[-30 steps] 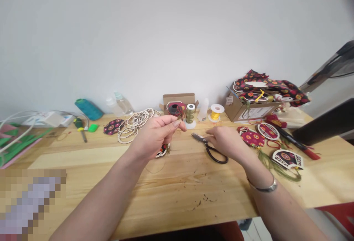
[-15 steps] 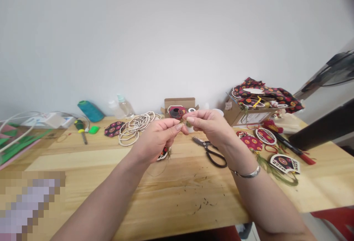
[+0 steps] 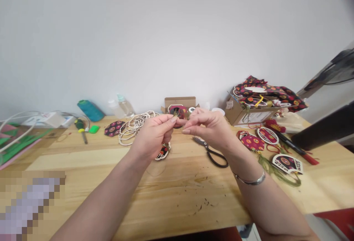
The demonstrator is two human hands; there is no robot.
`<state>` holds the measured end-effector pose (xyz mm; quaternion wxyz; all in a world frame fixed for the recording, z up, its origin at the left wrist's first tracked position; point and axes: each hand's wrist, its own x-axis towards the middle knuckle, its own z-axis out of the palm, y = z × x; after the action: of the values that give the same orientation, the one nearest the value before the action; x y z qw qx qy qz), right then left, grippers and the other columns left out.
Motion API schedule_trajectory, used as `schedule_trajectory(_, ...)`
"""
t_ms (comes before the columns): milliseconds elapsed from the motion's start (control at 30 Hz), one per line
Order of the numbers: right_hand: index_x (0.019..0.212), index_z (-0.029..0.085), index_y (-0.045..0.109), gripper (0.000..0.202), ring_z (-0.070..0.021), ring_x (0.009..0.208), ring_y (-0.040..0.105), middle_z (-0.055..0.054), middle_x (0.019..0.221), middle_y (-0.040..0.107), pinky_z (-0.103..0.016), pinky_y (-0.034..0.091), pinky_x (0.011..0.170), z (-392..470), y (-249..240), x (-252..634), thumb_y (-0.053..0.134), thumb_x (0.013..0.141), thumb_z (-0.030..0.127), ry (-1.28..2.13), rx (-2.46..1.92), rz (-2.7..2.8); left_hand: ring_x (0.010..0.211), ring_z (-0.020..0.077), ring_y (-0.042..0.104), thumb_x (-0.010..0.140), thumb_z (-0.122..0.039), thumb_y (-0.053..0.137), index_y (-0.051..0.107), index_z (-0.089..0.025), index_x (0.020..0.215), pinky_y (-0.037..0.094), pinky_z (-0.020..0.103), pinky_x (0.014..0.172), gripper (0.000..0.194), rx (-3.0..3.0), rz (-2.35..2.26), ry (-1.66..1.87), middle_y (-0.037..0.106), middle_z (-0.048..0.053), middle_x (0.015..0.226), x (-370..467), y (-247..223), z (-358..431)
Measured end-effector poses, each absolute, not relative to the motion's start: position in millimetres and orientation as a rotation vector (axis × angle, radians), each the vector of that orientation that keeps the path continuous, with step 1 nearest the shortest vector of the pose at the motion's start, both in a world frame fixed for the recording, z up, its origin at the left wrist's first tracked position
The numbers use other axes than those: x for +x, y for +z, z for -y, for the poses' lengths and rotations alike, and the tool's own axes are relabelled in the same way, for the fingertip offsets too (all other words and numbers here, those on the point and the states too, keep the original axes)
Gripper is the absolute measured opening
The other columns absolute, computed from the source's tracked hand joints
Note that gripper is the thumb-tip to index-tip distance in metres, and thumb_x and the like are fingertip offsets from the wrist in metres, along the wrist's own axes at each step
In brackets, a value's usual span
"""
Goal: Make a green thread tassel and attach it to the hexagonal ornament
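Note:
My left hand (image 3: 153, 134) pinches a small tuft of olive thread (image 3: 176, 113) between thumb and forefinger, above the tabletop. Just beneath its fingers shows a dark flowered pendant with a pale cut-out frame (image 3: 163, 152), partly covered by the hand; whether it hangs from the thread I cannot tell. Close on the right, my right hand (image 3: 210, 124) has thumb and forefinger pressed together, its fingertips by the left forefinger. Whatever it grips is too fine to make out. Black-handled scissors (image 3: 217, 158) lie below the right hand.
Pale wooden frames (image 3: 132, 128), a teal thread spool (image 3: 90, 110) and a screwdriver (image 3: 80, 130) lie at left. At right are finished pendants (image 3: 287, 163), a marker (image 3: 293, 147) and a cardboard box (image 3: 256, 117) heaped with fabric. Dark scraps (image 3: 206, 201) dot the wooden table (image 3: 155, 204).
My hands were together on the olive thread; now the right fingers have drawn slightly down and away. The thread tuft stands up from my left pinch, and more of the pendant shows.

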<state>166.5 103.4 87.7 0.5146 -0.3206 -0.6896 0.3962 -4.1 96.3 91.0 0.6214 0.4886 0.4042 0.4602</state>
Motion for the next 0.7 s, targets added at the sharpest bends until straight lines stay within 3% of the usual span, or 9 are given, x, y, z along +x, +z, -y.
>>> schedule_trajectory(200,0.067,0.026,0.075,0.006,-0.0129,0.069,0.048,0.002,0.062,0.053,-0.029,0.043,0.066,-105.3,85.4,163.6,0.077,0.069,0.020,0.783,-0.734,1.705,0.041,0.0032,0.016,0.073,-0.031,0.069,0.056,-0.015,0.061,0.012,0.018,0.039,0.025,1.043,-0.888,1.032,0.028,-0.009,0.045,3.7,92.6,-91.6)
schedule_trajectory(433,0.066,0.022,0.074,0.006,-0.0113,0.061,0.048,0.003,0.058,0.054,-0.027,0.040,0.058,-107.3,85.4,166.6,0.077,0.069,0.018,0.640,-0.853,1.690,0.038,0.0038,0.021,0.080,-0.034,0.061,0.063,-0.013,0.063,0.013,0.020,0.039,0.028,1.195,-0.946,0.984,0.033,-0.007,0.040,4.5,90.5,-89.8)
schedule_trajectory(567,0.065,0.020,0.072,0.006,-0.0099,0.059,0.048,0.002,0.060,0.056,-0.026,0.041,0.057,-107.3,86.5,167.3,0.077,0.068,0.022,0.688,-0.907,1.663,0.038,0.0039,0.021,0.082,-0.035,0.058,0.060,-0.014,0.058,0.013,0.021,0.040,0.032,1.247,-0.966,0.978,0.031,-0.007,0.038,4.1,87.9,-89.9)
schedule_trajectory(700,0.065,0.018,0.072,0.009,-0.0089,0.056,0.050,0.001,0.063,0.059,-0.025,0.042,0.054,-107.1,88.4,166.7,0.076,0.068,0.026,0.803,-0.925,1.622,0.039,0.0036,0.024,0.080,-0.033,0.060,0.055,-0.014,0.057,0.012,0.021,0.040,0.031,1.214,-0.954,0.981,0.041,-0.005,0.047,5.4,88.2,-89.9)
